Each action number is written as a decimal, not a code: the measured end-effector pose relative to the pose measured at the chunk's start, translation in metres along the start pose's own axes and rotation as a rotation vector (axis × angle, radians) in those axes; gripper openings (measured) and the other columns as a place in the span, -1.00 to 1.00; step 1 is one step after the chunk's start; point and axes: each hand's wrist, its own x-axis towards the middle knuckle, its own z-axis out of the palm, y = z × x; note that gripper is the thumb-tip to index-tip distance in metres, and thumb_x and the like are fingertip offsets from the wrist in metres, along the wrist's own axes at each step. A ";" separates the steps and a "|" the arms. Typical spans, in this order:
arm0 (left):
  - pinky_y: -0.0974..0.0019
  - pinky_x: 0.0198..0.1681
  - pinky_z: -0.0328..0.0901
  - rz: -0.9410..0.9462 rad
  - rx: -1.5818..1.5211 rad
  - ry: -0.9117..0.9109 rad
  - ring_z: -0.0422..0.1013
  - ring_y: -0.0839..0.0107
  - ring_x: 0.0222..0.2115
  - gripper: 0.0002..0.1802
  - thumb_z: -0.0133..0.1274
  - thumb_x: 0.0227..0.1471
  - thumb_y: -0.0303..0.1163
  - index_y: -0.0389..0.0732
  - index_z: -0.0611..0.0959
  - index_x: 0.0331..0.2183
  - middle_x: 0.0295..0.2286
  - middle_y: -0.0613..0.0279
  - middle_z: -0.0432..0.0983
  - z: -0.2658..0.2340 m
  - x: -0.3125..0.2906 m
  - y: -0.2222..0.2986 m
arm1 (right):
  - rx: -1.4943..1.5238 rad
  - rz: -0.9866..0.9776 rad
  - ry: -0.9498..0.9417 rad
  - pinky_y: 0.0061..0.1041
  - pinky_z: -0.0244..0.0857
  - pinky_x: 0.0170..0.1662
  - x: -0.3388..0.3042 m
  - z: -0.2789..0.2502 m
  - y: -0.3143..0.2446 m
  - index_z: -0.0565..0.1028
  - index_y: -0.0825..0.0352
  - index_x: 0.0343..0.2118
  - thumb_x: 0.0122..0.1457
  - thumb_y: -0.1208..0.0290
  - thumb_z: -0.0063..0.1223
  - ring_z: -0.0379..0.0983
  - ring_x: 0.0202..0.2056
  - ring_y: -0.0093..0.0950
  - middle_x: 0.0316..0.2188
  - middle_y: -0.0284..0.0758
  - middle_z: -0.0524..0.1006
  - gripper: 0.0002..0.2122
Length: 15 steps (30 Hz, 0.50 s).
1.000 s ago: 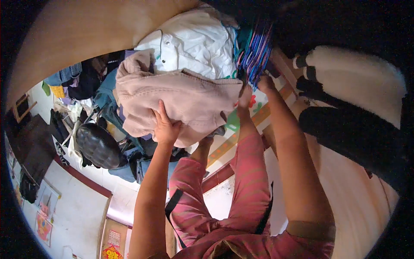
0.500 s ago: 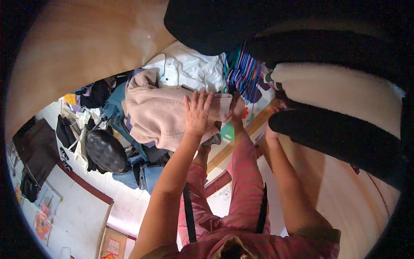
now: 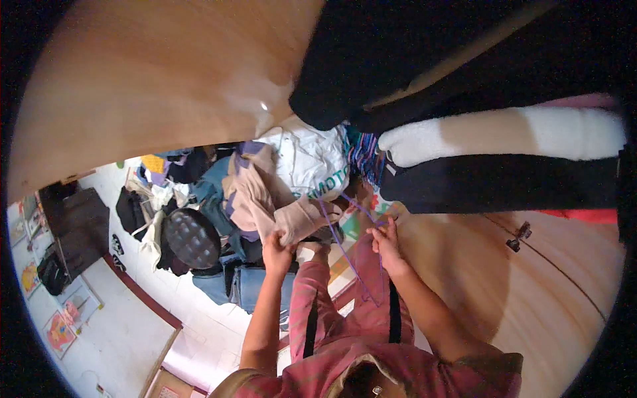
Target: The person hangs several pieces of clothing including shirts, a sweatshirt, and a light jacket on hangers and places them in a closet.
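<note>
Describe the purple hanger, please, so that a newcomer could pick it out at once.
Find the pink trousers, low in the middle. Near them, the right hand holds a thin-framed purple hanger. Unlike the bunched hangers beyond, it is held out singly.

- white tiled floor [image 3: 189, 308], its left edge running along a dark red skirting.
- on it, close to that edge: dark patterned footwear [image 3: 117, 245].
- further in from the left edge: black clothing [image 3: 131, 207] and a pale cloth [image 3: 151, 244].
- nearer the middle of the floor: blue denim [image 3: 260, 289].
- patterned mat [image 3: 352, 229] right of the clothes, with green and red shapes; two bare feet [image 3: 362, 193] rest on it.
</note>
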 end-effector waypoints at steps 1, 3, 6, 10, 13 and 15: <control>0.34 -0.30 0.31 -0.025 -0.162 0.078 0.41 0.34 -0.42 -0.61 0.32 -0.29 -0.41 -0.30 0.53 -0.36 -0.44 0.13 0.46 -0.012 -0.014 -0.009 | -0.048 -0.074 0.013 -0.65 0.09 -0.68 -0.015 0.008 -0.001 -0.15 0.18 0.24 0.19 0.57 -0.15 0.19 -0.69 -0.62 -0.31 -0.27 0.48 -0.39; 0.39 -0.31 0.28 0.032 -0.141 0.105 0.36 0.38 -0.44 -0.70 0.23 -0.31 -0.56 -0.28 0.48 -0.44 -0.46 0.17 0.42 -0.062 -0.041 0.016 | -0.250 -0.276 -0.008 -0.59 0.23 -0.55 -0.048 0.025 -0.022 -0.16 0.21 0.24 0.19 0.59 -0.15 0.32 -0.58 -0.53 -0.33 -0.29 0.49 -0.38; 0.46 -0.37 0.19 0.052 -0.410 0.166 0.25 0.43 -0.51 -0.73 0.08 -0.35 -0.70 -0.21 0.35 -0.57 -0.54 0.27 0.28 -0.119 -0.077 0.041 | -0.533 -0.689 -0.178 -0.54 0.30 -0.33 -0.078 0.043 -0.054 -0.16 0.27 0.24 0.19 0.60 -0.15 0.39 -0.43 -0.48 -0.33 -0.29 0.49 -0.38; 0.56 -0.33 0.09 0.232 -0.582 0.328 0.18 0.51 -0.47 -0.73 -0.01 -0.38 -0.78 -0.22 0.31 -0.65 -0.51 0.37 0.21 -0.197 -0.124 0.103 | -0.295 -1.000 -0.359 -0.51 0.25 -0.16 -0.127 0.081 -0.103 0.16 0.36 -0.08 0.16 0.65 -0.14 0.39 -0.28 -0.46 -0.28 -0.20 0.44 -0.72; 0.53 -0.33 0.12 0.255 -0.802 0.424 0.22 0.53 -0.43 -0.75 -0.01 -0.28 -0.75 -0.23 0.31 -0.68 -0.41 0.35 0.33 -0.233 -0.152 0.123 | -0.225 -1.020 -0.466 -0.54 0.27 -0.19 -0.170 0.106 -0.154 0.16 0.34 -0.22 0.12 0.68 -0.12 0.38 -0.26 -0.49 -0.28 -0.21 0.41 -0.77; 0.52 -0.33 0.13 0.267 -0.931 0.415 0.23 0.52 -0.43 -0.76 -0.01 -0.23 -0.72 -0.23 0.31 -0.68 -0.39 0.33 0.37 -0.247 -0.171 0.125 | -0.186 -1.129 -0.537 -0.57 0.28 -0.20 -0.188 0.126 -0.183 0.16 0.34 -0.19 0.09 0.67 -0.06 0.40 -0.30 -0.52 -0.30 -0.25 0.43 -0.73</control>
